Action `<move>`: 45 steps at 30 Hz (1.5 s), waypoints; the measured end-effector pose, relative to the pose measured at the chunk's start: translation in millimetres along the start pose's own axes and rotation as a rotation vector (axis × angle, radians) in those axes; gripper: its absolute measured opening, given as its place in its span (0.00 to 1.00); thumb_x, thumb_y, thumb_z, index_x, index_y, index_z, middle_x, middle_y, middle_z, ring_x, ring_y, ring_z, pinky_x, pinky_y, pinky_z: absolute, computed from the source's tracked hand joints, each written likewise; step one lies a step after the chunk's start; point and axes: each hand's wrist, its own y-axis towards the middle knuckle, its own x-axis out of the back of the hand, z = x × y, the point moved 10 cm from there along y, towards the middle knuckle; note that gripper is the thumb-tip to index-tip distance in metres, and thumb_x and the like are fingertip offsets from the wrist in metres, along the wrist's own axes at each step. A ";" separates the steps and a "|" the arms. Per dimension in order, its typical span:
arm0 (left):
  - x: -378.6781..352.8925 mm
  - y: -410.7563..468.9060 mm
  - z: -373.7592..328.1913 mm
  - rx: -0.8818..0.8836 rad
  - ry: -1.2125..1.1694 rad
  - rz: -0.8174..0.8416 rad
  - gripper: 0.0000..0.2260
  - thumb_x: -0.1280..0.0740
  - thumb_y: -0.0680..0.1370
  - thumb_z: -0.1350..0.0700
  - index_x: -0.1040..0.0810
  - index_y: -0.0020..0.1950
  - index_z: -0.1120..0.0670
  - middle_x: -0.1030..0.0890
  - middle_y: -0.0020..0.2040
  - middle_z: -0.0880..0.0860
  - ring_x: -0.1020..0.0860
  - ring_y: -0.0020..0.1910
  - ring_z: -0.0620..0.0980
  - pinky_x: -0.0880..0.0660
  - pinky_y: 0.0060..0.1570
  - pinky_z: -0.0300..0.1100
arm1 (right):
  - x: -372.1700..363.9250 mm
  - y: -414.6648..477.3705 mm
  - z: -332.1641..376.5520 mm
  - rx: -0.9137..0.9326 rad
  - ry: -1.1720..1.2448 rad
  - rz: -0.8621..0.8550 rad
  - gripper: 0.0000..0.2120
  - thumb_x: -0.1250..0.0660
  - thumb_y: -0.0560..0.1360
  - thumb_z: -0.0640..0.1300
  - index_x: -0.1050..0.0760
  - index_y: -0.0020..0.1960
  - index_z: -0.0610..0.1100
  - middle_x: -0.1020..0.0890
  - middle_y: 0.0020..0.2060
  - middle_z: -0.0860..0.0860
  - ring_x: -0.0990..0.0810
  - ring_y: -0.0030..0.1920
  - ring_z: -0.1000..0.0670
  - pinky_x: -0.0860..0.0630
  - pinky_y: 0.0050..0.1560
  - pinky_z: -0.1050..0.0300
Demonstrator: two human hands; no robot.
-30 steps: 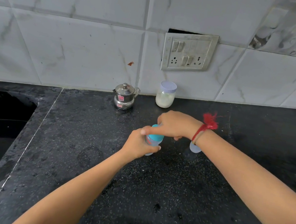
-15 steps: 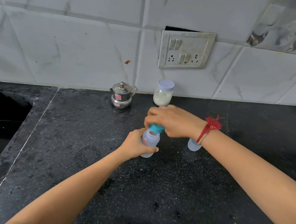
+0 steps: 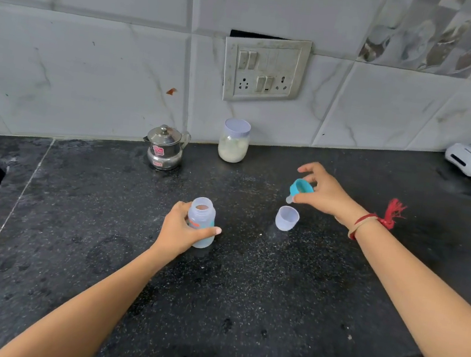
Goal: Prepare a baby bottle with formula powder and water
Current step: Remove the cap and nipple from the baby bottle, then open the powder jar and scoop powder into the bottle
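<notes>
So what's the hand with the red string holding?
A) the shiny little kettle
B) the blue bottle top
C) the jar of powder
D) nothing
B: the right hand pinches the blue bottle top, while the kettle and the jar stand untouched by the wall.

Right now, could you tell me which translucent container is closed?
The jar by the wall, its pale lid on; the bottle in the left hand and the small cup are open.
</notes>
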 end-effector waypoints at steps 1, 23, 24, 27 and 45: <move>0.0 -0.6 0.2 -0.003 0.003 -0.004 0.20 0.19 0.64 0.53 0.29 0.43 0.42 0.28 0.46 0.48 0.25 0.49 0.50 0.30 0.49 0.43 | 0.2 -0.9 -9.2 -0.022 -0.021 0.000 0.31 0.25 0.68 0.42 0.35 0.66 0.47 0.24 0.55 0.47 0.24 0.52 0.48 0.29 0.52 0.57; -1.7 2.2 -0.9 -0.061 0.213 0.036 0.21 0.20 0.64 0.51 0.25 0.52 0.49 0.28 0.48 0.51 0.26 0.48 0.50 0.30 0.49 0.43 | -52.9 9.2 -41.7 0.017 -0.356 0.121 0.34 0.25 0.67 0.44 0.37 0.69 0.50 0.21 0.59 0.51 0.23 0.57 0.47 0.28 0.62 0.42; -1.5 1.9 -1.9 -0.064 0.219 0.037 0.21 0.20 0.64 0.51 0.25 0.52 0.49 0.28 0.47 0.51 0.26 0.48 0.50 0.30 0.49 0.43 | -53.7 9.8 -42.9 0.010 -0.352 0.127 0.35 0.25 0.67 0.45 0.38 0.69 0.50 0.22 0.60 0.51 0.23 0.58 0.47 0.28 0.62 0.41; 2.7 1.7 0.1 -0.050 0.224 0.029 0.23 0.20 0.64 0.51 0.23 0.55 0.52 0.28 0.48 0.50 0.26 0.49 0.50 0.28 0.52 0.45 | -52.7 10.8 -41.3 -0.013 -0.400 0.129 0.38 0.25 0.67 0.51 0.40 0.71 0.52 0.26 0.66 0.50 0.27 0.64 0.45 0.37 0.69 0.37; 54.7 6.6 -7.2 -0.036 0.042 0.068 0.51 0.31 0.55 0.30 0.40 0.75 0.45 0.32 0.66 0.42 0.42 0.67 0.43 0.42 0.64 0.44 | -60.4 108.2 59.8 0.082 -0.284 -0.048 0.39 0.30 0.64 0.67 0.36 0.69 0.51 0.33 0.68 0.45 0.35 0.69 0.41 0.39 0.69 0.37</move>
